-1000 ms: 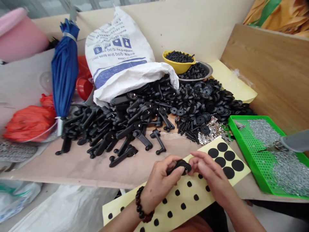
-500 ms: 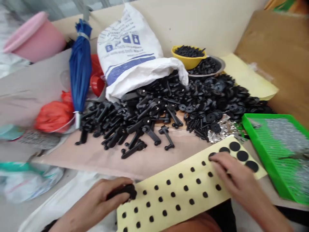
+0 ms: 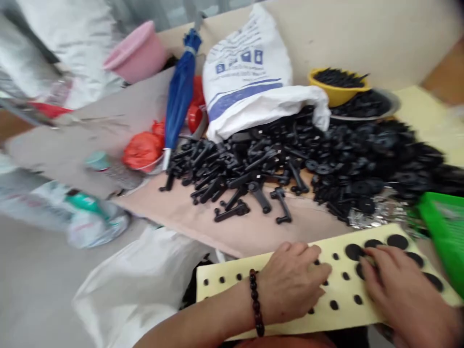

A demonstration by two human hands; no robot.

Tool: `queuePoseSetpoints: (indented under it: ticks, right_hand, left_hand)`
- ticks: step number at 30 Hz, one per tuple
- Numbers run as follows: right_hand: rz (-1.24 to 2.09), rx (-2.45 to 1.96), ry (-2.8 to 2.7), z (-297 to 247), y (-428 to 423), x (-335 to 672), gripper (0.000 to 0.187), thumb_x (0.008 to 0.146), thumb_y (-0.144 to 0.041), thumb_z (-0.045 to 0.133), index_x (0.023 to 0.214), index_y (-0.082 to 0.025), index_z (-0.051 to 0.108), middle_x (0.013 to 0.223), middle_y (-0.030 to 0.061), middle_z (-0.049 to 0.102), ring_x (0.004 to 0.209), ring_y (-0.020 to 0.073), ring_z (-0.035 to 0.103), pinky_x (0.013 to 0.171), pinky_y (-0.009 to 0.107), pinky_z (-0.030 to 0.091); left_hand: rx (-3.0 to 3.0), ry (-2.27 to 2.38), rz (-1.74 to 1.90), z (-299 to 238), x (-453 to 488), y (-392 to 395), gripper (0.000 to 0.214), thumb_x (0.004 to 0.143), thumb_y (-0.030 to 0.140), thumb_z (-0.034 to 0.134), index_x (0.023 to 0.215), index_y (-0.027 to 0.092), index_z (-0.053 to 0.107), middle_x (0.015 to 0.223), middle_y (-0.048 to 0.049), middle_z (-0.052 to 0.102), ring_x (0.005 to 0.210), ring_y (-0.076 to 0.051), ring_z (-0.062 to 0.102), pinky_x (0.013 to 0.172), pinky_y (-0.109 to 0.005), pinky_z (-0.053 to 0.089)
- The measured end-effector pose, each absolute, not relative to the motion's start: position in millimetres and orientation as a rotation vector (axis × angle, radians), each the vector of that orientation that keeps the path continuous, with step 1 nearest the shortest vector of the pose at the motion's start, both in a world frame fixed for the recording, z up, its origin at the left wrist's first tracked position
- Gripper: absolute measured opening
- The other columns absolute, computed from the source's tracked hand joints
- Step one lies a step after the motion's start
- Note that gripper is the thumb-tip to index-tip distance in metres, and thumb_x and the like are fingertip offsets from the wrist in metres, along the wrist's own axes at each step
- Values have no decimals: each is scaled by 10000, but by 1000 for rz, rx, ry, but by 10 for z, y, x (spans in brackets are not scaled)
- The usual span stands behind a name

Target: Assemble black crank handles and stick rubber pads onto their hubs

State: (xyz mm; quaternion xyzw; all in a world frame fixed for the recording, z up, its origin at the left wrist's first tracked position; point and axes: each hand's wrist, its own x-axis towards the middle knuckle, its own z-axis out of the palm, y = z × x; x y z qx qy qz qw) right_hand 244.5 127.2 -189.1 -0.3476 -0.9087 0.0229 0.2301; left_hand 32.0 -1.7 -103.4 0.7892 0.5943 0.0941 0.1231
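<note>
Lying flat under left hand (image 3: 290,285) and right hand (image 3: 402,290): yellow sticker sheet (image 3: 226,297).

Head view, steeply down, near worktable (image 3: 203,222)

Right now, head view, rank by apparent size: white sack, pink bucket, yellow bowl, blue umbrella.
1. white sack
2. blue umbrella and pink bucket: too alike to rank, and the bucket sits farther back
3. yellow bowl
</note>
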Motion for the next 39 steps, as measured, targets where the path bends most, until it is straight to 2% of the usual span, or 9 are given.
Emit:
queuePoseSetpoints:
  ticks: [4, 9, 17, 22, 26, 29, 33, 39]
  right_hand:
    - [-34, -1048, -2523, -1659, 1151, 2317, 219, 905, -258, 387, 916, -142, 573, 909, 125, 591, 829, 262, 566, 724, 389, 470]
    - [296, -1095, -2413, -1621, 1175, 2390, 211, 921, -213, 374, 1006, -166, 561, 978, 86, 580, 884, 207, 587, 740, 318, 480]
    - [665, -1149, -2236, -1475, 1261, 2574, 148, 930, -257, 429, 984, -227, 563, 1000, 46, 576, 933, 177, 574, 779, 287, 457]
    - [576, -1189, -2272, -1501, 1217, 2685, 167, 934, -267, 410, 974, -211, 561, 1018, 65, 564, 943, 192, 580, 808, 314, 459]
    - [440, -1188, -2316, -1531, 1225, 2620, 186, 933, -252, 394, 990, -199, 563, 1046, 77, 569, 937, 198, 606, 800, 316, 488]
    - [258, -1245, -2377, -1554, 1274, 2515, 224, 920, -236, 385, 1043, -173, 562, 1043, 97, 574, 900, 226, 617, 748, 346, 510]
    - [65, -1291, -2445, -1586, 1319, 2418, 234, 906, -210, 369, 984, -151, 581, 976, 113, 584, 815, 244, 621, 663, 363, 518]
    - [142, -1245, -2437, -1557, 1295, 2458, 207, 909, -197, 361, 919, -177, 567, 971, 99, 582, 837, 212, 620, 674, 321, 517]
  left_hand:
    - [2410, 1742, 261, -1235, 489, 326, 299, 871, 359, 550, 1117, 196, 502, 1129, -66, 550, 955, -238, 494, 753, -359, 431]
    - [2471, 1785, 219, -1316, 615, 485, 344, 874, 414, 531, 1146, 208, 485, 1086, -61, 542, 881, -235, 478, 667, -367, 422]
    - [2468, 1762, 139, -1283, 620, 521, 349, 881, 433, 504, 1154, 217, 478, 1087, -60, 528, 886, -242, 465, 661, -374, 424]
    - [2482, 1744, 108, -1282, 563, 496, 395, 884, 421, 501, 1222, 225, 440, 1177, -69, 505, 906, -250, 464, 684, -390, 430]
    - [2451, 1720, 84, -1260, 539, 505, 383, 872, 391, 530, 1209, 225, 453, 1170, -72, 510, 925, -253, 464, 718, -395, 432]
    - [2467, 1686, 138, -1241, 600, 564, 401, 863, 409, 542, 1201, 210, 455, 1178, -74, 503, 941, -249, 462, 723, -385, 430]
    - [2535, 1651, 182, -1257, 753, 691, 371, 875, 422, 520, 1165, 195, 474, 1123, -70, 516, 912, -234, 468, 687, -366, 420]
    - [2559, 1703, 208, -1303, 862, 810, 375, 880, 450, 505, 1120, 163, 494, 1014, -71, 522, 873, -227, 472, 660, -358, 421]
